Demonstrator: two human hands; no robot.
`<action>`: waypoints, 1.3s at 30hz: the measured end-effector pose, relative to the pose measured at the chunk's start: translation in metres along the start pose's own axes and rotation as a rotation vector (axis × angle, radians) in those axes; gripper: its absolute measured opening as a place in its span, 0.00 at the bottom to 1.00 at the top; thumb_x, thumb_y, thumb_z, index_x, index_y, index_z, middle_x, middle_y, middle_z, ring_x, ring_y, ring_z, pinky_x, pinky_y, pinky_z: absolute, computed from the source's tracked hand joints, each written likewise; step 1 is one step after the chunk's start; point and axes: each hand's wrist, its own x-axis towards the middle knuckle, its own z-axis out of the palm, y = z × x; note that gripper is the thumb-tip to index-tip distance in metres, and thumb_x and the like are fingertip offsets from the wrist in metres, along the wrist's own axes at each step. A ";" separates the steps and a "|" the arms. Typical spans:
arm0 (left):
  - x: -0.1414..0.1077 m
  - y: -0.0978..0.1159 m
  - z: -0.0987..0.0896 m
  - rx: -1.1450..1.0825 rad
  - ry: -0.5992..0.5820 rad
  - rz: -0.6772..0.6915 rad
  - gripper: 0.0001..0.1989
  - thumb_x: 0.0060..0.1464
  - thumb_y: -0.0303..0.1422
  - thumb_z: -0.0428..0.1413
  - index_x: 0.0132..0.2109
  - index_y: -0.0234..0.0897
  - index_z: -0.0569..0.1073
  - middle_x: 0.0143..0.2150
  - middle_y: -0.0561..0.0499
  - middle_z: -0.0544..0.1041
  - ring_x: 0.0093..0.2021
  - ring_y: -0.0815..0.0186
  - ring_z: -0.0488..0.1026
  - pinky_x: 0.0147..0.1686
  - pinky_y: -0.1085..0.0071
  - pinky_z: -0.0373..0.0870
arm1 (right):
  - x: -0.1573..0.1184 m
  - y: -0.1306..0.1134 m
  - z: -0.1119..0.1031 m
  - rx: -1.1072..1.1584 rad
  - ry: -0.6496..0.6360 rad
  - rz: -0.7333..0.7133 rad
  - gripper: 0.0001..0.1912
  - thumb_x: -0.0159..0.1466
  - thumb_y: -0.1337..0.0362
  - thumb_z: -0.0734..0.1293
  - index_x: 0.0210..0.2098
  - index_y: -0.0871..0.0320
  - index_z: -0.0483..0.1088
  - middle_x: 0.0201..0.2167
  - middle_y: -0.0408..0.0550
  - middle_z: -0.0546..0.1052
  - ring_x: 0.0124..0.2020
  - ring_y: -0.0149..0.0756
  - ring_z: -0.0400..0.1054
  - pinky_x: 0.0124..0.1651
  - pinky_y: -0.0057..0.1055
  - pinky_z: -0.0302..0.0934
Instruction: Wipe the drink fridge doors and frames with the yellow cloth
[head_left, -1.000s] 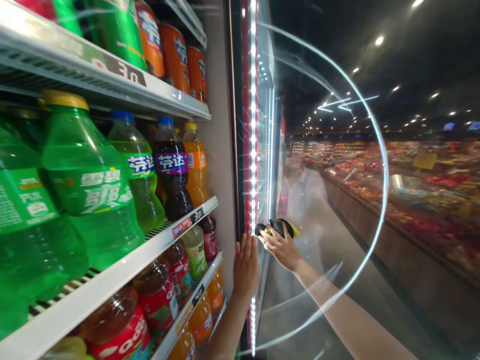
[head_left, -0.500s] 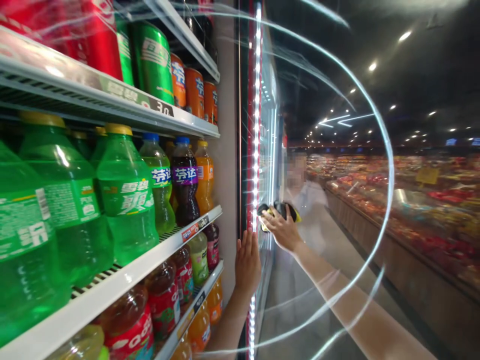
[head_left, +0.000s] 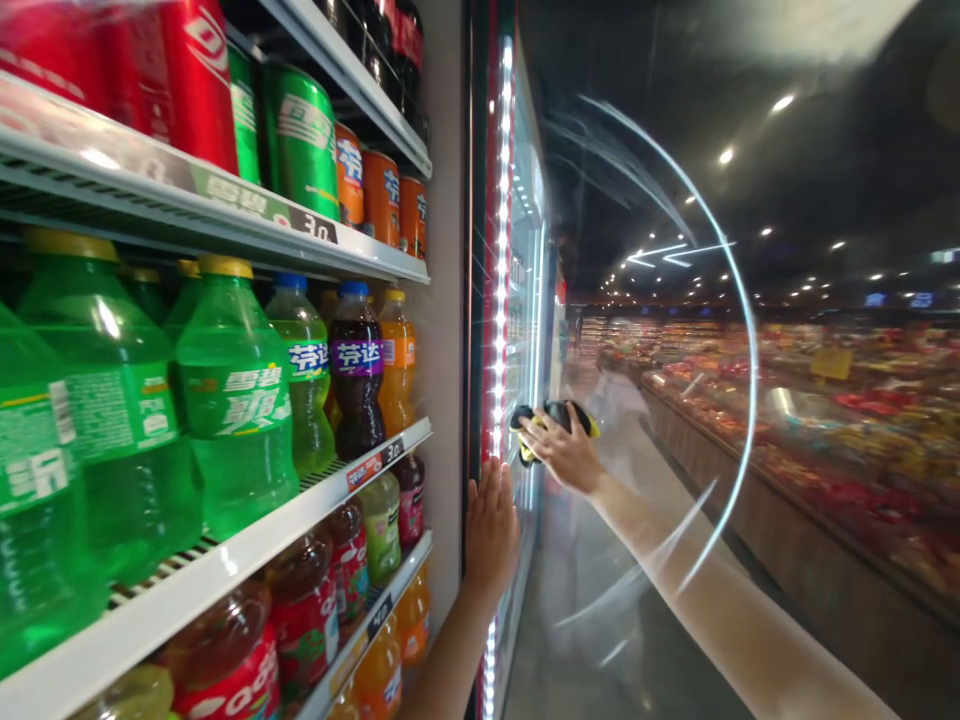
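Note:
My right hand (head_left: 562, 448) is pressed around a black and yellow cloth (head_left: 553, 420), holding it near the glass door (head_left: 630, 330) beside the light strip. Streaks of reflected light curve across the glass. Lower and to the left, my left hand (head_left: 493, 520) rests upright against the door's lit edge (head_left: 501, 330), its fingers stretched up and holding nothing. Its palm side is hidden.
Shelves (head_left: 247, 530) of the drinks cooler fill the left side, with green bottles (head_left: 236, 400), smaller soda bottles and cans (head_left: 304, 140). Beyond the glass are an aisle floor, a long produce display (head_left: 840, 440) and a blurred person (head_left: 619, 400).
The view has shifted slightly, so the shelves and door edge sit a little further left. Both hands keep nearly the same places, and the person behind the glass looks fainter.

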 end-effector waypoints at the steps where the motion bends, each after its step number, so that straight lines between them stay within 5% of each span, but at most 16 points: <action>1: 0.003 0.002 0.000 -0.008 0.006 -0.009 0.37 0.64 0.20 0.45 0.77 0.37 0.43 0.76 0.40 0.58 0.76 0.56 0.53 0.70 0.49 0.63 | 0.006 0.011 -0.010 -0.014 0.040 0.076 0.28 0.72 0.70 0.60 0.69 0.45 0.64 0.71 0.46 0.66 0.74 0.49 0.53 0.74 0.72 0.31; 3: 0.005 0.007 0.002 -0.022 0.025 -0.026 0.38 0.65 0.21 0.45 0.77 0.38 0.41 0.76 0.40 0.58 0.76 0.55 0.53 0.70 0.48 0.63 | 0.004 0.022 -0.022 -0.039 0.114 0.219 0.27 0.73 0.70 0.59 0.69 0.48 0.64 0.71 0.50 0.65 0.75 0.52 0.51 0.72 0.74 0.29; 6: 0.003 0.011 0.005 -0.033 0.045 -0.042 0.38 0.66 0.22 0.45 0.77 0.37 0.39 0.76 0.38 0.58 0.76 0.53 0.54 0.68 0.46 0.65 | -0.035 0.003 -0.010 -0.055 0.194 0.329 0.23 0.73 0.70 0.59 0.65 0.50 0.69 0.66 0.51 0.72 0.72 0.50 0.57 0.74 0.70 0.25; 10: -0.002 0.016 0.008 -0.037 0.034 -0.029 0.38 0.65 0.20 0.45 0.77 0.38 0.40 0.76 0.39 0.58 0.75 0.53 0.55 0.68 0.48 0.66 | -0.078 -0.035 0.021 -0.017 0.199 0.098 0.16 0.74 0.69 0.62 0.55 0.48 0.76 0.59 0.43 0.79 0.67 0.42 0.65 0.75 0.62 0.18; 13: 0.004 0.020 0.009 -0.060 0.022 -0.006 0.39 0.65 0.20 0.45 0.77 0.38 0.40 0.77 0.39 0.55 0.76 0.53 0.52 0.69 0.48 0.64 | -0.065 -0.024 0.015 -0.017 0.149 -0.002 0.17 0.73 0.67 0.63 0.58 0.46 0.74 0.61 0.43 0.78 0.68 0.42 0.64 0.76 0.63 0.23; 17: 0.011 0.031 0.016 -0.118 0.028 -0.003 0.38 0.67 0.22 0.44 0.78 0.41 0.38 0.78 0.43 0.53 0.77 0.54 0.49 0.70 0.50 0.63 | -0.056 0.023 -0.015 -0.069 0.214 0.296 0.28 0.70 0.70 0.63 0.67 0.46 0.65 0.65 0.47 0.73 0.70 0.48 0.60 0.75 0.65 0.32; 21: 0.001 0.048 0.033 -0.145 0.048 -0.012 0.38 0.66 0.21 0.42 0.78 0.42 0.37 0.77 0.43 0.56 0.77 0.54 0.49 0.69 0.48 0.64 | -0.106 0.021 -0.013 -0.143 0.302 0.599 0.32 0.67 0.70 0.63 0.70 0.53 0.63 0.67 0.52 0.72 0.71 0.54 0.58 0.74 0.65 0.36; 25: -0.004 0.067 0.046 -0.144 0.038 0.026 0.39 0.65 0.19 0.42 0.78 0.42 0.37 0.75 0.43 0.60 0.76 0.58 0.53 0.70 0.52 0.64 | -0.135 -0.010 0.008 -0.155 0.233 0.469 0.28 0.69 0.71 0.61 0.66 0.50 0.68 0.64 0.49 0.75 0.71 0.51 0.58 0.76 0.62 0.26; 29: 0.017 0.078 0.047 -0.159 0.031 0.074 0.39 0.66 0.21 0.45 0.78 0.41 0.38 0.76 0.43 0.58 0.76 0.57 0.51 0.71 0.52 0.61 | -0.111 0.017 -0.008 -0.158 0.156 0.319 0.29 0.69 0.71 0.61 0.67 0.44 0.66 0.66 0.43 0.72 0.71 0.44 0.57 0.76 0.59 0.20; 33: 0.039 0.091 0.047 -0.182 0.029 0.097 0.40 0.66 0.23 0.47 0.78 0.40 0.38 0.77 0.40 0.54 0.77 0.54 0.48 0.71 0.48 0.59 | -0.124 0.058 -0.030 -0.201 0.239 0.594 0.36 0.67 0.72 0.62 0.72 0.47 0.58 0.69 0.48 0.69 0.73 0.50 0.54 0.76 0.63 0.30; 36: 0.042 0.103 0.047 -0.204 -0.014 0.121 0.41 0.66 0.26 0.50 0.78 0.40 0.37 0.77 0.38 0.51 0.77 0.51 0.45 0.71 0.44 0.58 | -0.162 0.048 -0.023 -0.216 0.307 0.821 0.40 0.65 0.72 0.60 0.75 0.51 0.51 0.71 0.54 0.64 0.75 0.56 0.49 0.74 0.68 0.37; 39: 0.044 0.114 0.048 -0.209 -0.066 0.172 0.45 0.65 0.29 0.54 0.77 0.39 0.35 0.78 0.36 0.49 0.77 0.49 0.43 0.71 0.41 0.56 | -0.180 0.026 -0.013 -0.188 0.246 0.807 0.39 0.64 0.73 0.59 0.74 0.50 0.55 0.70 0.54 0.66 0.76 0.58 0.47 0.74 0.69 0.36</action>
